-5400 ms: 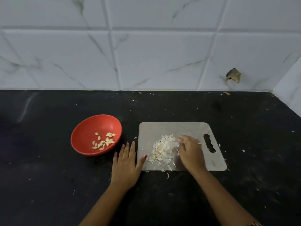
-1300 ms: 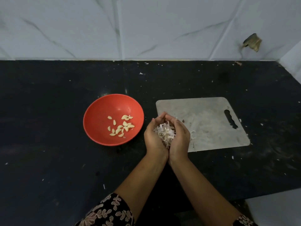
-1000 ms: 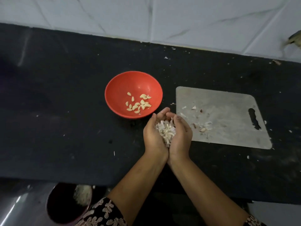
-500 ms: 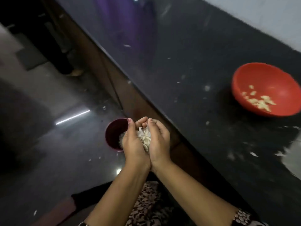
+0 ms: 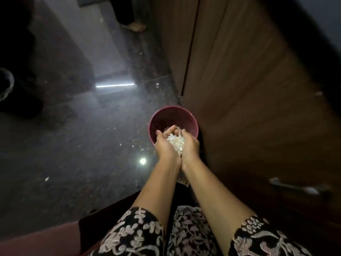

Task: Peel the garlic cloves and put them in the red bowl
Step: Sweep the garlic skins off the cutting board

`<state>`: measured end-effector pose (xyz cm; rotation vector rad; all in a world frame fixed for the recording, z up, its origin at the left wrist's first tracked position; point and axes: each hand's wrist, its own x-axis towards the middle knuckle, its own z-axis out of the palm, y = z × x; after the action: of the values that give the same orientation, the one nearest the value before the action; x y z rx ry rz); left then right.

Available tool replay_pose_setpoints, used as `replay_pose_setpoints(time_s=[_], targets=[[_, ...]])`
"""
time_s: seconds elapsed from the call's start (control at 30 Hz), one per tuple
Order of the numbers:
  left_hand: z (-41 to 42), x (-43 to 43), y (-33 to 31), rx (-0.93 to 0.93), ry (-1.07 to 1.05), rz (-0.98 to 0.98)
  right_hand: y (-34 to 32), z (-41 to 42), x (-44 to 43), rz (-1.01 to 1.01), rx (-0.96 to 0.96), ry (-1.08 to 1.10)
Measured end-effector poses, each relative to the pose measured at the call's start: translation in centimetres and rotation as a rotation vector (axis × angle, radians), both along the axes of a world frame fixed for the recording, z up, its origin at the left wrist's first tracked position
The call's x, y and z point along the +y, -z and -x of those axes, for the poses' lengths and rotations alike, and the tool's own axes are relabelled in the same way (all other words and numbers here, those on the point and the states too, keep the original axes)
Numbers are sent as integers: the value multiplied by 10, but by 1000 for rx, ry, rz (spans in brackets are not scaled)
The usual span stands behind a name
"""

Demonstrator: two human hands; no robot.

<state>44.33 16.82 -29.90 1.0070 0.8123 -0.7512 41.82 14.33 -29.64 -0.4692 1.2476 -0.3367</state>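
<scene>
A heap of white garlic peels (image 5: 176, 143) lies in my two cupped hands. My left hand (image 5: 164, 147) and my right hand (image 5: 191, 147) are pressed together side by side, fingers curled up round the peels. They hover over the near rim of a maroon bin (image 5: 171, 110) that stands on the floor; some pale scraps show inside it past my fingertips. The red bowl, the peeled cloves and the cutting board are out of view.
The bin stands against brown wooden cabinet doors (image 5: 239, 89) on the right, with a metal handle (image 5: 295, 187) lower down. The dark glossy floor (image 5: 73, 145) carries scattered peel bits. A person's bare foot (image 5: 136, 26) shows at the top.
My view has swung from the counter down to the floor. Both hands, still cupping the peels, have moved lower and now sit over the bin; the red bowl has left view.
</scene>
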Motion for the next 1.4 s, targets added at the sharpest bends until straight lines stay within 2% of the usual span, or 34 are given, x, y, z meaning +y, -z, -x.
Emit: replay_pose_setpoints(time_s=[0.17,0.33,0.43,0.57,0.8,1.0,1.1,1.27,1.33,1.4], targets=[[-20,-26,106,66,21,-51,116,-20,-29,-94,103,12],[-35,-39,158,145,46,-91,188,-35,-44,-72,266,-62],[-38,-45,161,165,90,-86,209,-41,-50,-78,313,-89],[-48,-48,143,151,92,-53,188,-45,-56,-90,296,-70],[-52,-46,72,115,48,-67,110,-50,-53,-65,296,-73],[-30,-39,-30,70,14,-27,-10,-31,-45,-9,150,-101],[-3,-35,-95,5,29,57,-73,-12,-34,147,75,-97],[52,-25,-221,-140,67,202,-191,41,-21,556,51,-190],[82,-19,-274,-214,144,276,-244,75,-17,753,41,-160],[117,-9,-315,-364,266,233,-291,112,-11,890,19,-127]])
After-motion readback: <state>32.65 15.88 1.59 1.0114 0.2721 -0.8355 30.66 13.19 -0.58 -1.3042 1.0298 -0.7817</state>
